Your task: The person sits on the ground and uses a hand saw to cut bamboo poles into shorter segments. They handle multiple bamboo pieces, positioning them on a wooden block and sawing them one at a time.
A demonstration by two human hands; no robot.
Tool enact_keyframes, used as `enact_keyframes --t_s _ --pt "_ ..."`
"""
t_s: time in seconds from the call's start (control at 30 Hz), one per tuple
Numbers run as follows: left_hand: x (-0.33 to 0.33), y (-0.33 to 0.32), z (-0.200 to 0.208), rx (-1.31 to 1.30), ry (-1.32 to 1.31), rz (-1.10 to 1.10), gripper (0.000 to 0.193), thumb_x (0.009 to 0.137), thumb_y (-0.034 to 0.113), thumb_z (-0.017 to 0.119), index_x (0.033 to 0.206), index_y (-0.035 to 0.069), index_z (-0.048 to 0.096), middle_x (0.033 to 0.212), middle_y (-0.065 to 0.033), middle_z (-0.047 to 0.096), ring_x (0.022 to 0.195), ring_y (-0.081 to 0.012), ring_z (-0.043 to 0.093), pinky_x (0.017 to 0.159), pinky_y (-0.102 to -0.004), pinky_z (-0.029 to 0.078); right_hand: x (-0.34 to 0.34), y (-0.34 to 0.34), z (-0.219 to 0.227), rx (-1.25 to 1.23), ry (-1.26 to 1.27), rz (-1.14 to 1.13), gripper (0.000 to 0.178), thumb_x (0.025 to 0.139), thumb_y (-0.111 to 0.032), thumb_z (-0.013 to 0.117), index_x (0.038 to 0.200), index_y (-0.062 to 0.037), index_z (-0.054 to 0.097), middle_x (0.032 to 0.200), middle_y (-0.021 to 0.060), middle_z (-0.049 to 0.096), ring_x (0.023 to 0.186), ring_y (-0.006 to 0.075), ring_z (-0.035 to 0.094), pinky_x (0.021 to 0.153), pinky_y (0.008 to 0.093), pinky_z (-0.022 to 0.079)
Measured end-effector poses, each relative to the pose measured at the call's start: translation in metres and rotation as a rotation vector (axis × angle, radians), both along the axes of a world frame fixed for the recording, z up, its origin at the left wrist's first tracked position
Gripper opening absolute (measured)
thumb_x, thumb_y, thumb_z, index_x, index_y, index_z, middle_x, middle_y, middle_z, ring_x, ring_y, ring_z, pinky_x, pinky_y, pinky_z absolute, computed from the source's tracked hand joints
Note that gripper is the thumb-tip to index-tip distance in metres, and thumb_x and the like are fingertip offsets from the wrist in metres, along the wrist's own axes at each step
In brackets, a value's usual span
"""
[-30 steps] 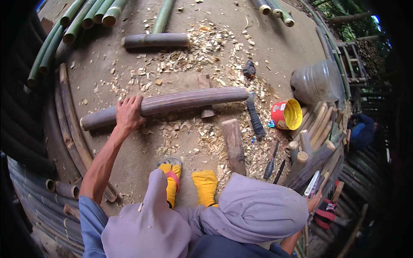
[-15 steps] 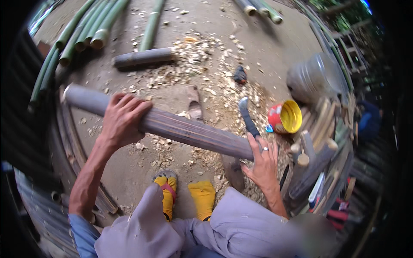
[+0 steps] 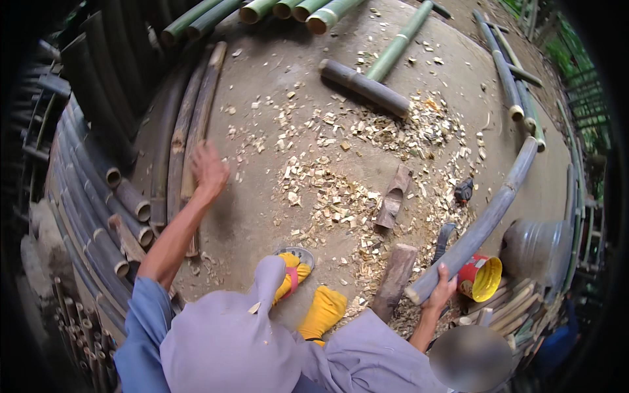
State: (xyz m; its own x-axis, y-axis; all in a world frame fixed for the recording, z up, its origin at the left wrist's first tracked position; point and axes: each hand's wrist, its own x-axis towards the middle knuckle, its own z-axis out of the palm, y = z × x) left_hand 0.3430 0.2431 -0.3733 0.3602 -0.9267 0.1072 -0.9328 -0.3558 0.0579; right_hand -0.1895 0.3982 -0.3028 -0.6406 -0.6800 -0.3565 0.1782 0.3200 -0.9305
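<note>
On the right, a grey-brown bamboo pole [image 3: 481,219] slants away from me toward the far right. My right hand [image 3: 438,291] is closed around it near its close end. My left hand [image 3: 209,171] reaches out to the left with fingers stretched and slightly blurred, holding nothing. It hovers by some long brown poles [image 3: 195,131] on the ground; whether it touches them I cannot tell. A notched wooden block [image 3: 394,196] and a short log [image 3: 395,278] lie on the ground left of the held pole. Beside that pole is a dark curved tool [image 3: 443,241], partly hidden.
Wood chips [image 3: 327,196] litter the ground. A grey bamboo piece [image 3: 365,88] lies across a green pole [image 3: 401,42]. Green bamboo [image 3: 321,23] is at the back, stacked bamboo [image 3: 98,216] at left. A red-and-yellow bucket [image 3: 481,278] and clear plastic container [image 3: 534,245] stand right.
My left hand has let go of the bamboo pole and moved left. The pole has swung to the right, held by my right hand alone. My view has turned left.
</note>
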Motion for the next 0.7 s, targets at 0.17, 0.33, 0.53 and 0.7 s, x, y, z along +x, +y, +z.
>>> enact_keyframes --t_s 0.17,0.33,0.53,0.7 --pt "0.014 0.005 -0.002 0.06 -0.19 0.091 0.085 0.065 0.016 0.079 0.136 0.008 0.035 0.135 -0.0169 0.04 0.122 -0.0363 0.041 0.099 -0.0464 0.038 -0.065 -0.1 -0.047 -0.134 -0.079 -0.28 0.034 0.081 -0.021 0.068 0.101 0.0004 0.051 0.079 0.0101 0.058 0.06 0.0213 0.06 0.052 0.0353 0.051" --pt "0.034 0.005 -0.002 0.144 -0.139 0.211 0.088 0.067 0.014 0.076 0.14 0.006 0.029 0.136 -0.0204 0.04 0.122 -0.0417 0.042 0.1 -0.0482 0.038 -0.122 -0.154 -0.077 0.188 0.379 -0.417 0.064 0.078 -0.026 0.071 0.121 0.0116 0.042 0.109 0.0224 0.058 0.092 0.0286 0.062 0.08 0.0386 0.051" --pt "0.09 0.004 -0.023 0.302 0.093 0.231 0.062 0.06 0.013 0.071 0.116 -0.003 0.049 0.091 -0.0164 0.061 0.081 -0.0312 0.06 0.075 -0.0412 0.048 -0.15 -0.19 -0.04 -0.504 -0.062 -0.336 0.092 0.082 -0.017 0.07 0.146 0.0018 0.008 0.139 0.0282 0.034 0.112 0.033 0.053 0.096 0.0425 0.044" --pt "0.076 0.012 -0.018 -0.008 0.806 0.081 0.039 0.061 0.015 0.061 0.094 -0.003 0.057 0.067 -0.0088 0.057 0.058 -0.0195 0.054 0.058 -0.0333 0.046 -0.101 -0.185 -0.004 -0.519 -0.096 -0.075 0.076 0.082 -0.012 0.067 0.142 0.0041 0.024 0.114 0.0227 0.052 0.08 0.02 0.062 0.066 0.0292 0.057"
